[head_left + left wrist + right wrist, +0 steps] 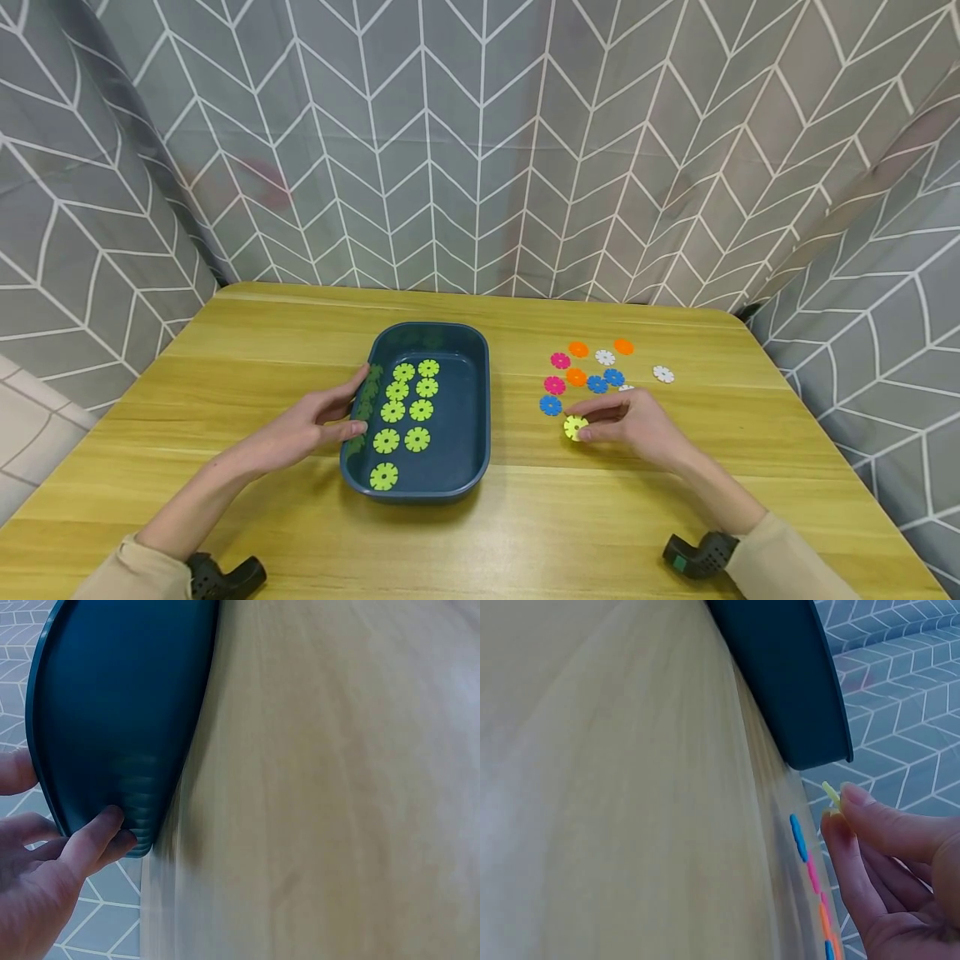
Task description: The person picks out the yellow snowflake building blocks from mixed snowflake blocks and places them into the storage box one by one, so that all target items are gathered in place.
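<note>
A dark blue plastic basin point(459, 425) stands left of centre on the wooden table. Yellow-green notched discs lie inside it in two columns, such as one disc point(384, 476) at the near end. My left hand point(318, 421) grips the basin's left side, thumb at the rim and fingers point(94, 838) against the outer wall. Over the table to the right, my right hand point(637, 425) pinches a yellow notched disc point(575, 428) between thumb and fingertips. The right wrist view shows this yellow disc point(830, 793) edge-on, above the tabletop.
Loose notched discs lie beyond the right hand: blue point(551, 406), pink point(560, 361), orange point(578, 349) and white point(663, 374). One white disc is partly hidden by that hand. A grey patterned curtain point(480, 167) hangs behind the table point(562, 533).
</note>
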The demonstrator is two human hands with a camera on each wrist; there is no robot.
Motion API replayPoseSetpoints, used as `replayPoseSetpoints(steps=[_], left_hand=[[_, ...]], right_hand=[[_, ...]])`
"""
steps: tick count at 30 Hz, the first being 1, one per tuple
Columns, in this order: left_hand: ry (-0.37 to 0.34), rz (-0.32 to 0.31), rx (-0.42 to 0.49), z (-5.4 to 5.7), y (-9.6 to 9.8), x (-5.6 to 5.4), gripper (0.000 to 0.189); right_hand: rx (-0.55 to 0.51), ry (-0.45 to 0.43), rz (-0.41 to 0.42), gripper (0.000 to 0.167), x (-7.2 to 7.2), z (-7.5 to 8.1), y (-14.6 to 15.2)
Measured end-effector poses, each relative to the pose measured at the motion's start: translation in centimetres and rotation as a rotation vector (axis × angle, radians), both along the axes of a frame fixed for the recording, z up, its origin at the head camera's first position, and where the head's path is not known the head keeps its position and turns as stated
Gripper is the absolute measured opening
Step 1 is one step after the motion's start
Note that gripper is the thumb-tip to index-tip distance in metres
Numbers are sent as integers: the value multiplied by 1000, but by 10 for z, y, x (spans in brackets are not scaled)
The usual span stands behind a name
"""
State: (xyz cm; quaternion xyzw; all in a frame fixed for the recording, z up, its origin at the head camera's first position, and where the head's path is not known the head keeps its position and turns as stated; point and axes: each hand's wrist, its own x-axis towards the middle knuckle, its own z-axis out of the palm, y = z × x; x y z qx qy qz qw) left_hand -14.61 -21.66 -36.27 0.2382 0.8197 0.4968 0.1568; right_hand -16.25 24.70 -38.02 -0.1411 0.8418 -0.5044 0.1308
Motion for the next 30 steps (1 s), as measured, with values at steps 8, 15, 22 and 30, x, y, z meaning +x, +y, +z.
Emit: replayPoseSetpoints(steps=[8,15,22,30], left_hand=[[16,-12,-4,2,0,1,78],[10,-6,-7,2,0,1,79],[18,-6,-6,3,0,2,79],[8,-6,-2,1,0,2,79]], right_hand=[[-31,-22,-3,35,-3,6,-9],[-33,-8,18,33,-6,14,-21],[-7,-10,54,32,-9,24,-33],[-56,-31,106,30,-11,33,-48]])
